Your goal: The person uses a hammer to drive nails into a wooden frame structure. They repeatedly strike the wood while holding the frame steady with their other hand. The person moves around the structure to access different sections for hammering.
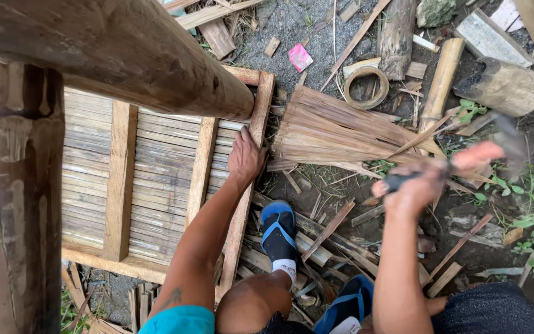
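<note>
I have only 1 view: the head camera looks steeply down from standing height, close over a bamboo panel [156,179], both arms and littered ground [316,37]; no other view overlaps it.

left hand [244,158] flat on wooden edge rail [248,179] of slatted bamboo panel [156,167]. right hand [412,188] closed round dark handle of hammer [465,158], head blurred, raised over flattened bamboo bundle [341,133]. blue sandals [278,232] on scrap-strewn ground.
</note>
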